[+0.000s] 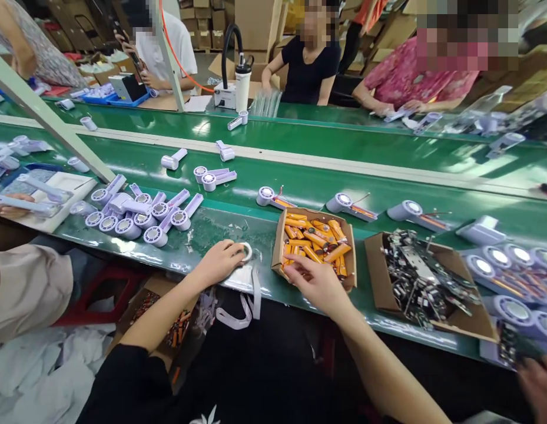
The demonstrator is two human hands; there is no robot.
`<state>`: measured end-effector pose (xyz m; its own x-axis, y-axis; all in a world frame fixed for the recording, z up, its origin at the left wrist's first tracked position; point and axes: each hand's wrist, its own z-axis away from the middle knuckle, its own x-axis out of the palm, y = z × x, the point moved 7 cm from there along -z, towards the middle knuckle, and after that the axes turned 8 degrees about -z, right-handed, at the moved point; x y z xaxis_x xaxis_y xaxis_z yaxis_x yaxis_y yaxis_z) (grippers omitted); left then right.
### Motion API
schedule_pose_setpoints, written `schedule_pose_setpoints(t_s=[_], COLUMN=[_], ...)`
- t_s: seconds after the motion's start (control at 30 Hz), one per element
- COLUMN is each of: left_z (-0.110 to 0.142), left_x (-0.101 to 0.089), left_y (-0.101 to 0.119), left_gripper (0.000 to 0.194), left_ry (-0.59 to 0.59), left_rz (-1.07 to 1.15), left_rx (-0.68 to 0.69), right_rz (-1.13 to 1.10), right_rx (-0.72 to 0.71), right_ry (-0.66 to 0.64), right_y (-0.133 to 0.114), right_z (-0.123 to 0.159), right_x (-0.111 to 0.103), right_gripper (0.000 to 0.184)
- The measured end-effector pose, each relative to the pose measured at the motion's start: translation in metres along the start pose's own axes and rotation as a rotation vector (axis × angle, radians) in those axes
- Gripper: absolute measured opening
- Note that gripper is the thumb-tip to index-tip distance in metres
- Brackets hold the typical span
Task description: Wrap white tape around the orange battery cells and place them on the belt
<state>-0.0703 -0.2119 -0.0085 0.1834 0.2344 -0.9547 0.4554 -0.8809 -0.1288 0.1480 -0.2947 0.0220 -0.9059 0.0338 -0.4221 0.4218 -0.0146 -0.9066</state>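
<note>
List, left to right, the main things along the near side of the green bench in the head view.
White tray → pile of lavender fan bodies → left hand → box of orange cylinders → box of circuit boards.

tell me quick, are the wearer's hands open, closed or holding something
Left hand: fingers bent against a white ring; firm grip cannot be told.
Right hand: fingers partly curled at the orange cylinders; whether holding one cannot be told.
</note>
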Motion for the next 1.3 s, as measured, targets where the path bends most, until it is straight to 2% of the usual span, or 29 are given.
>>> schedule_pose_setpoints(t_s=[0.07,0.13,0.17,0.2,0.27,0.33,0.4,0.43,0.47,0.57,0.6,0.63,0.73,0.8,0.87,0.97,1.07,1.13,1.17,1.3], left_z=[-0.004,-0.002,0.000,0.002,0.007,0.013,0.019,0.020,0.021,0.017,0.014,0.011,0.001,-0.002,-0.004,-0.007,-0.011,-0.015,-0.017,-0.022], left_x=[-0.029,-0.055,-0.064,-0.071,-0.079,-0.082,-0.083,-0.085,-0.087,-0.091,-0.091,-0.090,-0.084,-0.081,-0.078,-0.076,-0.079,-0.083,-0.084,-0.086], left_y=[0.016,0.029,0.032,0.033,0.031,0.030,0.032,0.034,0.035,0.041,0.044,0.046,0.055,0.059,0.062,0.067,0.072,0.073,0.074,0.075], left_gripper=[0.018,0.017,0.018,0.018,0.022,0.025,0.026,0.026,0.027,0.028,0.027,0.026,0.022,0.022,0.022,0.021,0.019,0.018,0.018,0.017], left_ry=[0.154,0.249,0.266,0.267,0.244,0.212,0.195,0.203,0.218,0.257,0.259,0.256,0.244,0.239,0.227,0.201,0.200,0.208,0.209,0.214], left_rz=[-0.057,-0.084,-0.089,-0.091,-0.080,-0.049,-0.030,-0.025,-0.024,-0.025,-0.024,-0.024,-0.026,-0.029,-0.031,-0.056,-0.077,-0.072,-0.069,-0.078], left_rx=[0.066,0.127,0.143,0.145,0.124,0.107,0.099,0.094,0.083,0.059,0.062,0.071,0.116,0.135,0.153,0.202,0.254,0.285,0.298,0.315], right_rz=[-0.065,-0.126,-0.154,-0.180,-0.165,-0.041,0.107,0.150,0.178,0.351,0.455,0.563,0.725,0.683,0.580,0.342,0.037,-0.011,0.042,0.491], right_rx=[0.071,0.031,-0.021,-0.079,-0.156,-0.162,-0.149,-0.155,-0.173,-0.278,-0.309,-0.328,-0.352,-0.390,-0.424,-0.376,-0.227,-0.185,-0.198,-0.292], right_ry=[-0.147,-0.312,-0.391,-0.466,-0.598,-0.738,-0.846,-0.833,-0.757,-0.369,-0.300,-0.289,-0.435,-0.521,-0.545,-0.465,-0.223,-0.114,-0.114,-0.351], right_y=[-0.004,-0.016,-0.024,-0.032,-0.040,-0.037,-0.025,-0.019,-0.014,0.000,0.007,0.014,0.038,0.046,0.049,0.047,0.044,0.040,0.036,0.031], right_z=[-0.002,0.004,0.010,0.017,0.034,0.047,0.051,0.046,0.036,-0.008,-0.020,-0.030,-0.049,-0.051,-0.050,-0.046,-0.044,-0.040,-0.037,-0.030], right_x=[0.023,0.041,0.047,0.052,0.059,0.062,0.057,0.048,0.035,-0.013,-0.023,-0.027,-0.021,-0.016,-0.014,-0.022,-0.044,-0.056,-0.058,-0.040], right_gripper=[0.041,0.035,0.043,0.050,0.050,0.038,0.026,0.026,0.028,0.031,0.035,0.037,0.035,0.030,0.029,0.024,0.027,0.036,0.040,0.041])
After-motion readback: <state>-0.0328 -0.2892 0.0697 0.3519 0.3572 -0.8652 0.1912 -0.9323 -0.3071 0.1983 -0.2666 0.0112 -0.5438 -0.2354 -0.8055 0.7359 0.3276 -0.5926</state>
